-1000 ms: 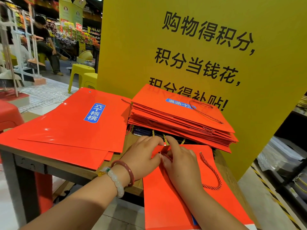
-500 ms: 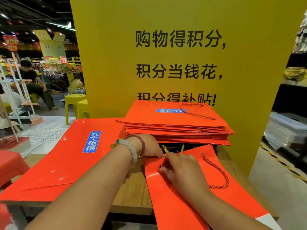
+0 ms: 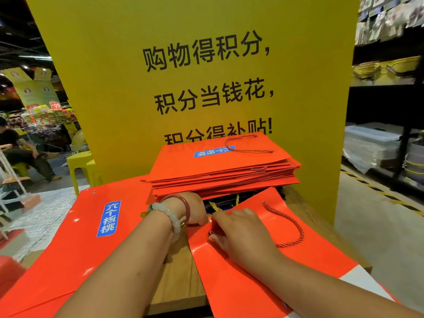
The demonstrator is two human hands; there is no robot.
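Low in the centre of the frame, a flat red paper bag (image 3: 263, 271) lies on the wooden table (image 3: 181, 278), its lower end running off the near edge toward the bottom right. A twisted red rope handle (image 3: 296, 228) loops over its upper right part. The right hand (image 3: 238, 232) rests on the bag's upper left corner, fingers curled and bunched close together — thumb and forefinger pinch the paper at that corner. Just left of it, the left hand (image 3: 195, 210) meets the same corner; its fingers are hidden behind the wrist, so I cannot tell how they lie. Two bead bracelets (image 3: 176, 214) circle that wrist.

Directly behind the hands sits a stack of red bags (image 3: 220, 173), flat and with a handle on top, and a gold cord (image 3: 215, 206) shows in the dark gap under it. More flat red bags (image 3: 75, 237) — blue label up — spread across the lower left. A yellow sign (image 3: 183, 65) with black characters fills the upper centre. Yellow stools (image 3: 82, 166) and a seated person (image 3: 18, 152) are at the left edge.
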